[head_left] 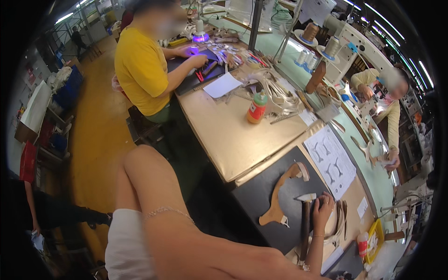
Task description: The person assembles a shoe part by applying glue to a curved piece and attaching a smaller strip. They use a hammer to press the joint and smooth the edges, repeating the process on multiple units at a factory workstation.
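My right hand (323,206), with a ring on it, rests at the right edge of a black mat (249,200). Its fingers look loosely spread and hold nothing I can see. Beside it lies a hammer (305,198) with a pale head and dark handle, close to the fingertips. A curved brown leather-like strap piece (274,198), forked at its near end, lies on the mat. Bare skin with a thin chain fills the lower left, very near and blurred. It seems to include my left arm (224,254), but its hand and fingers cannot be made out.
A drawing sheet (330,161) lies beyond the mat. On the gold-coloured table (219,140) stand a glue bottle (256,112) and a heap of pale straps (280,93). A person in yellow (140,70) works at left; another reaches by a sewing machine (350,46). A yellow basket (374,240) sits right.
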Action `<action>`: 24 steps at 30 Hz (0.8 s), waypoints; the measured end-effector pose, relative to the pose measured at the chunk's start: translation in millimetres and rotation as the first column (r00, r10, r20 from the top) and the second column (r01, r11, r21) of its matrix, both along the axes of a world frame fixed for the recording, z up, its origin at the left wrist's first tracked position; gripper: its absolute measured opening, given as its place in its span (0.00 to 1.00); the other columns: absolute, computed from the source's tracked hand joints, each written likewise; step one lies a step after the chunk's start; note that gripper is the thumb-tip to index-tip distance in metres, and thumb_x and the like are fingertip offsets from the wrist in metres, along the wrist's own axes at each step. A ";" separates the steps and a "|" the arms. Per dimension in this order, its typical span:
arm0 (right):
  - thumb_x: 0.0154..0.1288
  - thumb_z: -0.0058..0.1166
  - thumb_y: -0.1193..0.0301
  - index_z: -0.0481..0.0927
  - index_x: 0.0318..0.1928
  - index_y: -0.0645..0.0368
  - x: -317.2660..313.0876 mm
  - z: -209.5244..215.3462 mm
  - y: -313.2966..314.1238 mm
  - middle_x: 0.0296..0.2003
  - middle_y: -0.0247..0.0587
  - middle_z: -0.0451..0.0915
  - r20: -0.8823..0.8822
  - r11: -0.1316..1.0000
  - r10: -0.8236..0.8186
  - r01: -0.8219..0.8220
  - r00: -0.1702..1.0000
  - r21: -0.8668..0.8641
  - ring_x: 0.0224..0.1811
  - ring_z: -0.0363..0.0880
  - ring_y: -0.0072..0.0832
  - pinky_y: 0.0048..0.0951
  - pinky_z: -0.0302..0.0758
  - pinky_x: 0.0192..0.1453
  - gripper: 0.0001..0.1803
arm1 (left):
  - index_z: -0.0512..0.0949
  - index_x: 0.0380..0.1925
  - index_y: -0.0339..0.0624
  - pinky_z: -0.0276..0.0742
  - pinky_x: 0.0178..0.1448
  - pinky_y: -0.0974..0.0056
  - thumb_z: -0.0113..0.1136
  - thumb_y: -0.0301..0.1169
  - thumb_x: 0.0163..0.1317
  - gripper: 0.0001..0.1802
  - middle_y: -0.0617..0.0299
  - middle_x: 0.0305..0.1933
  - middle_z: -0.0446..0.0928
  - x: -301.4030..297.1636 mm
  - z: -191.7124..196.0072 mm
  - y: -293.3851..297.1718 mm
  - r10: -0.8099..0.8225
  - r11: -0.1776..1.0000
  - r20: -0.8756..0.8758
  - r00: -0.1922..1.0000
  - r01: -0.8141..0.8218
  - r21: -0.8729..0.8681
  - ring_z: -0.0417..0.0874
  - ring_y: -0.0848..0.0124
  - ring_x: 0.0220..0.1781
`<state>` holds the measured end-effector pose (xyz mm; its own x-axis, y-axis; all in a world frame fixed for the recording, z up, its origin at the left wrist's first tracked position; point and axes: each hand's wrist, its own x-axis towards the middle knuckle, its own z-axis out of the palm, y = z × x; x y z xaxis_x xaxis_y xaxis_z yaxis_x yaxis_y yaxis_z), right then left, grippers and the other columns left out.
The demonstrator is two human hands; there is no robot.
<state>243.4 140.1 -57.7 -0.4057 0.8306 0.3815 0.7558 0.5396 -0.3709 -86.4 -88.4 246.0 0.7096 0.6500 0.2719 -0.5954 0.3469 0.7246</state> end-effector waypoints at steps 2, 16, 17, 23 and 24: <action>0.64 0.56 0.74 0.77 0.39 0.60 -0.2 -0.6 1.2 0.54 0.50 0.76 -0.018 1.000 0.008 -0.008 1.000 0.001 0.58 0.71 0.49 0.47 0.64 0.65 0.05 | 0.63 0.69 0.38 0.66 0.69 0.59 0.42 0.54 0.75 0.35 0.48 0.66 0.70 0.5 -1.1 2.2 -0.017 1.000 0.001 1.000 0.017 -0.005 0.73 0.57 0.65; 0.64 0.58 0.68 0.78 0.43 0.58 -3.3 -4.8 4.9 0.50 0.44 0.79 0.016 0.991 -0.034 0.032 0.999 0.133 0.55 0.74 0.46 0.45 0.69 0.61 0.10 | 0.59 0.72 0.37 0.66 0.70 0.56 0.41 0.54 0.76 0.36 0.45 0.71 0.66 42.1 -27.3 27.1 -0.500 0.866 0.039 0.865 0.501 -0.010 0.72 0.53 0.67; 0.64 0.58 0.68 0.78 0.42 0.57 -4.4 -4.7 4.1 0.50 0.44 0.79 0.049 0.986 -0.051 0.043 0.997 0.164 0.54 0.74 0.46 0.45 0.69 0.61 0.09 | 0.59 0.72 0.37 0.66 0.70 0.56 0.41 0.53 0.76 0.36 0.45 0.71 0.65 49.0 -31.5 28.8 -0.544 0.838 0.050 0.838 0.545 -0.016 0.72 0.52 0.67; 0.64 0.58 0.67 0.79 0.42 0.56 -3.5 -6.6 2.5 0.51 0.39 0.78 0.070 0.986 -0.089 0.078 0.994 0.148 0.55 0.74 0.42 0.42 0.70 0.61 0.09 | 0.57 0.73 0.36 0.66 0.70 0.55 0.40 0.53 0.76 0.37 0.44 0.73 0.63 72.5 -63.0 28.4 -0.659 0.752 0.030 0.752 0.659 0.011 0.72 0.50 0.68; 0.64 0.58 0.66 0.79 0.42 0.55 -2.9 -8.6 1.6 0.50 0.38 0.78 0.043 0.982 -0.080 0.072 0.996 0.174 0.55 0.74 0.40 0.42 0.70 0.60 0.10 | 0.57 0.73 0.36 0.66 0.70 0.55 0.40 0.53 0.76 0.37 0.43 0.73 0.63 70.6 -70.3 28.8 -0.645 0.764 -0.013 0.764 0.645 0.030 0.71 0.50 0.68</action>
<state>240.5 141.8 -66.3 -0.3660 0.7832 0.5027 0.8123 0.5324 -0.2380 -15.7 -59.5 175.7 0.9590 0.0304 0.2819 -0.2382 0.6258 0.7427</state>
